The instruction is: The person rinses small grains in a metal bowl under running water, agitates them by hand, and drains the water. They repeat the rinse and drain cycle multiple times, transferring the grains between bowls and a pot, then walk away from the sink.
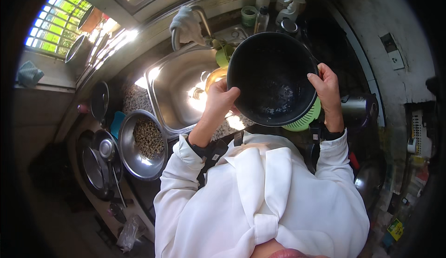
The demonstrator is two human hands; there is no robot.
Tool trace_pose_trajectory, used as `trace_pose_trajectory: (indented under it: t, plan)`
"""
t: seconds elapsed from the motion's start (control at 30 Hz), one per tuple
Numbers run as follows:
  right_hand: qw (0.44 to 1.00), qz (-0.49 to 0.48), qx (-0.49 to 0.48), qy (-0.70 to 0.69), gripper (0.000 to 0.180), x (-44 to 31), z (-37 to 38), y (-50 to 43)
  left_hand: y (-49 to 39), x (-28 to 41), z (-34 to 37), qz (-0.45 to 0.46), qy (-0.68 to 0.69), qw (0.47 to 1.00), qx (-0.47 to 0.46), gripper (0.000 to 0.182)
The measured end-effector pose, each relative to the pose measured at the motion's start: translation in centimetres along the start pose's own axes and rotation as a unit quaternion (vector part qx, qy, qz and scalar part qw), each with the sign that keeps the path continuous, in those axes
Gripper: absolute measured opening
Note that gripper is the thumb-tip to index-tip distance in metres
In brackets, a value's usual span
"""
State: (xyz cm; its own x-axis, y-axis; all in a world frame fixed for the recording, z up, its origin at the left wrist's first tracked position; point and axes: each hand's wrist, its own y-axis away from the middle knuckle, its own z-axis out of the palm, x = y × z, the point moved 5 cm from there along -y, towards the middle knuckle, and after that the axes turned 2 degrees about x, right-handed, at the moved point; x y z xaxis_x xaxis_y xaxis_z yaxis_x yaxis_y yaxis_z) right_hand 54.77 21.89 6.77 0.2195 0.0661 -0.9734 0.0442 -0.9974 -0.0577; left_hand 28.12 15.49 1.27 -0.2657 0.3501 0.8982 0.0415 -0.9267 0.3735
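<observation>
Between my two hands is a round black pot (273, 70), tilted so that its dark inside faces me. Wet, whitish specks show on its inner bottom. My left hand (223, 97) grips the rim at the left, thumb over the edge. On the opposite side, my right hand (325, 84) pinches the rim with the thumb on top. Behind the pot's lower right edge, part of a light green plastic colander (303, 118) shows. The steel sink basin (174, 94) lies left of the pot, with a yellowish bowl (216, 77) partly hidden behind the pot.
A steel bowl (125, 146) of small brownish grains (149, 137) stands left of the sink. A cloth (188, 24) drapes the curved faucet (202, 16). Spray bottles (291, 9) line the back. A ladle (107, 150) and pans lie at far left; a metallic kettle (357, 110) stands right.
</observation>
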Motion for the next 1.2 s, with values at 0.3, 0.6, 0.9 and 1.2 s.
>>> trace_pose_trajectory:
  t: [0.3,0.6,0.9,1.2]
  plan:
    - [0.983,-0.023,-0.154,0.099,0.015,5.5,15.6,4.4,11.0,-8.6,-12.9,-0.040,0.067,0.987,0.144,0.010]
    - [0.931,-0.051,-0.208,0.295,0.028,11.2,24.9,4.6,12.9,-13.9,-19.5,-0.038,0.084,0.969,0.230,0.010]
    - [0.866,-0.026,-0.338,0.366,0.021,10.0,28.7,3.4,11.7,-16.4,-21.6,-0.044,0.106,0.952,0.283,0.012]
    - [0.814,-0.053,-0.564,0.128,0.023,10.6,36.8,4.3,11.5,-16.0,-21.3,-0.053,0.089,0.945,0.311,0.010]
